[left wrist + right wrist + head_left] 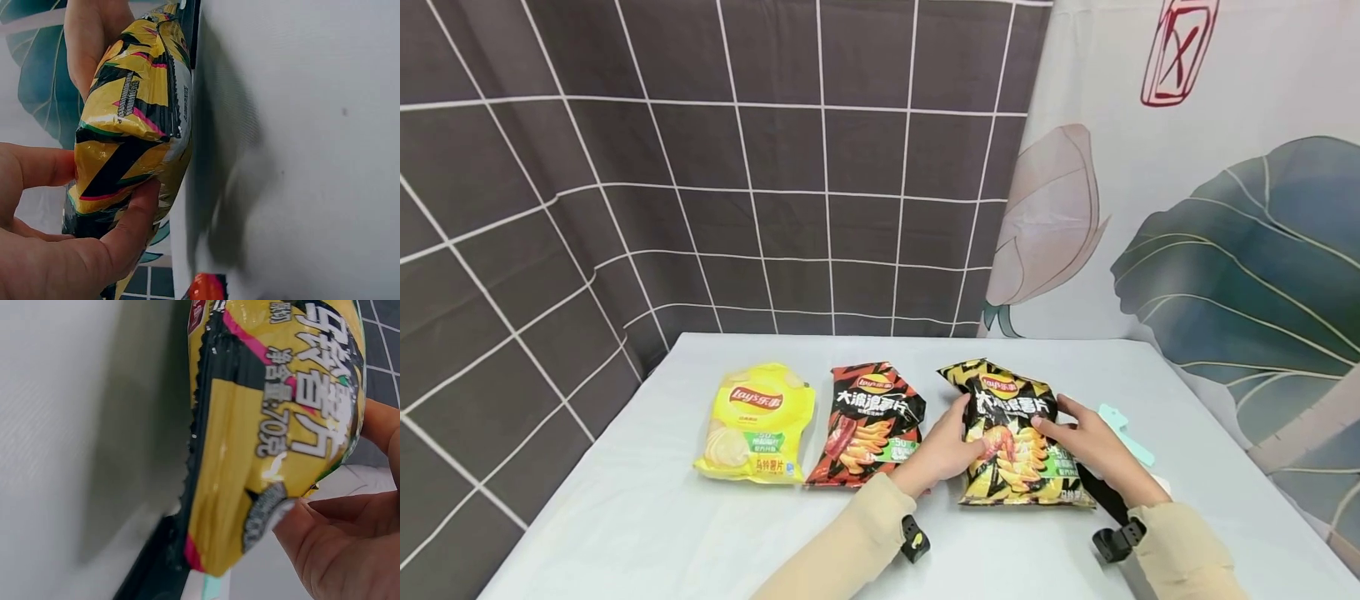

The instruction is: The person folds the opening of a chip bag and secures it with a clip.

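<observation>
Right of centre in the head frame, a black-and-yellow bag [1011,408] of chips lies between two hands, its printed front facing the camera. The left hand [942,446] has its fingers clamped on the bag's left edge, thumb over the front; the right hand [1092,443] pinches the right edge likewise, thumb on the print. I cannot tell whether the bag's underside touches the worktop [625,517].

A dark object [1103,493] sits by the bag's lower right corner (what it is, I cannot tell), partly hidden under the right hand. Just beyond that hand is a mint-coloured piece [1126,433].

Near the middle of the frame lies a red bag [868,425], its lower right corner behind the left hand, and just left of it a yellow bag [758,425]. Dark gridded cloth [775,150] fills the upper left; pale cloth [1097,75] printed with leaves hangs at upper right.
</observation>
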Demonstrator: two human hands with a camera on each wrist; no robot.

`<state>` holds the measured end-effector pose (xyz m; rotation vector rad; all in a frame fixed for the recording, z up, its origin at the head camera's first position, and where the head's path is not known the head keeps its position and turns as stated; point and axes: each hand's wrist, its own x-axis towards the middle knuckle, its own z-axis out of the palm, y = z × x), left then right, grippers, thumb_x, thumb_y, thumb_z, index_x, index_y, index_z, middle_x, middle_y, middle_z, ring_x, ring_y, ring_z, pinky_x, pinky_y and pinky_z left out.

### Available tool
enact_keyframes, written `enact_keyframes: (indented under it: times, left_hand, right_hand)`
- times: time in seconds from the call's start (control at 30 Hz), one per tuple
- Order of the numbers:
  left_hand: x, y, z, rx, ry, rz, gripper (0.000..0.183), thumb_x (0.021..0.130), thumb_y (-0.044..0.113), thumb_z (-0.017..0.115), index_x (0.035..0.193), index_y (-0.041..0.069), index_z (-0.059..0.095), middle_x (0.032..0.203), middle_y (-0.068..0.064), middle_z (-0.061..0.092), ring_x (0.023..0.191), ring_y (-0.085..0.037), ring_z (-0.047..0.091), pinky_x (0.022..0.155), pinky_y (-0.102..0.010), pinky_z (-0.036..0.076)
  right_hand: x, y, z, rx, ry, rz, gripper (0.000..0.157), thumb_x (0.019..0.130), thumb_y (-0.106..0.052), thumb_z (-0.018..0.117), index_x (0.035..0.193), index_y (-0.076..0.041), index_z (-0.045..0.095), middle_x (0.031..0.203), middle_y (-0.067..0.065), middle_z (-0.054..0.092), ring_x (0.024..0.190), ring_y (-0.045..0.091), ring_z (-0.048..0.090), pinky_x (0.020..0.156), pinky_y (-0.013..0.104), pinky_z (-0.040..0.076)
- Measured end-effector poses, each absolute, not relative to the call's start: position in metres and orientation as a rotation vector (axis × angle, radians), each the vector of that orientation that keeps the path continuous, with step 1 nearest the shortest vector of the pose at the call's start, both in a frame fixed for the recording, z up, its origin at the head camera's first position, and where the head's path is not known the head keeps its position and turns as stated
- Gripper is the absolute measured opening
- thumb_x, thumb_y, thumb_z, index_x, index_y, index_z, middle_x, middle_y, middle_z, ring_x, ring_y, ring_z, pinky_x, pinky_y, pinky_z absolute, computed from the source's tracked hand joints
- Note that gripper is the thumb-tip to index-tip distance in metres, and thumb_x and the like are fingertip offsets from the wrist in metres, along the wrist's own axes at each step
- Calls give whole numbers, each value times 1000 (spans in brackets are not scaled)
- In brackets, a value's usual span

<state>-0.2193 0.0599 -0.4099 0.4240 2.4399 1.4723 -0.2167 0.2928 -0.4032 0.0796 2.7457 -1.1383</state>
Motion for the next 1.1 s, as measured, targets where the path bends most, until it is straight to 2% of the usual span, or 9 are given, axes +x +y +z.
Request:
enact_keyframes:
  times: [0.1, 0.23, 0.33, 0.4, 0.47, 0.6, 0.7, 0.8, 1.1]
  left_hand:
    - [-217, 56, -407, 448, 2463, 1460, 77, 91, 22, 63, 154, 17, 20, 157, -12, 28, 141, -33, 33, 113, -50, 31]
    - [-215, 49, -403, 481, 2462, 1483, 77, 91, 23, 63, 154, 17, 19, 157, -11, 26, 138, -33, 37, 109, -49, 36]
    - [-214, 41, -401, 492, 2437, 1528, 79, 90, 23, 66, 154, 17, 20, 154, -12, 32, 115, -28, 55, 89, -41, 51]
    - [-214, 35, -401, 493, 2416, 1562, 81, 88, 23, 69, 153, 17, 22, 150, -12, 37, 97, -20, 58, 73, -33, 52]
    - [-214, 29, -400, 487, 2392, 1586, 82, 87, 24, 70, 153, 18, 22, 146, -11, 40, 84, -13, 53, 60, -27, 47]
    - [-212, 18, -398, 491, 2375, 1595, 84, 87, 26, 71, 153, 15, 21, 143, -12, 43, 89, -11, 52, 62, -26, 47]
    - [-211, 9, -395, 486, 2385, 1567, 85, 87, 30, 70, 153, 14, 19, 140, -13, 45, 93, -14, 53, 67, -27, 47]
    - [-208, -1, -393, 485, 2396, 1535, 86, 87, 31, 70, 153, 15, 18, 139, -13, 45, 96, -16, 52, 70, -28, 47]
    - [-198, -26, -385, 526, 2436, 1483, 89, 84, 30, 72, 151, 11, 17, 140, -16, 42, 98, -19, 51, 68, -30, 47]
  right_hand:
    - [-216, 290, -399, 88, 2738, -1170, 98, 93, -53, 54, 150, 10, 5, 150, 37, 18, 132, 55, 31, 104, 60, 36]
    - [-214, 286, -394, 89, 2722, -1228, 98, 92, -51, 56, 150, 9, 5, 148, 36, 24, 131, 51, 36, 102, 55, 41]
    - [-213, 281, -391, 83, 2717, -1264, 98, 92, -50, 58, 150, 8, 5, 147, 35, 27, 128, 48, 42, 97, 48, 48]
    - [-211, 278, -389, 82, 2702, -1302, 98, 91, -47, 60, 151, 7, 5, 147, 34, 29, 125, 44, 46, 91, 41, 52]
    - [-209, 274, -387, 80, 2687, -1341, 98, 90, -45, 63, 151, 6, 5, 145, 33, 31, 118, 39, 52, 84, 34, 54]
    - [-205, 265, -383, 65, 2647, -1426, 99, 88, -39, 67, 152, 4, 5, 140, 29, 35, 102, 22, 58, 73, 26, 54]
    - [-203, 257, -381, 47, 2649, -1444, 100, 87, -37, 70, 153, 2, 5, 137, 26, 37, 94, 13, 54, 69, 25, 54]
    - [-201, 250, -380, 26, 2648, -1452, 102, 85, -36, 71, 153, 0, 5, 135, 23, 38, 86, 10, 50, 65, 25, 52]
    - [-196, 230, -377, -68, 2567, -1545, 101, 84, -27, 74, 154, -4, 5, 128, 20, 38, 82, 10, 50, 64, 25, 51]
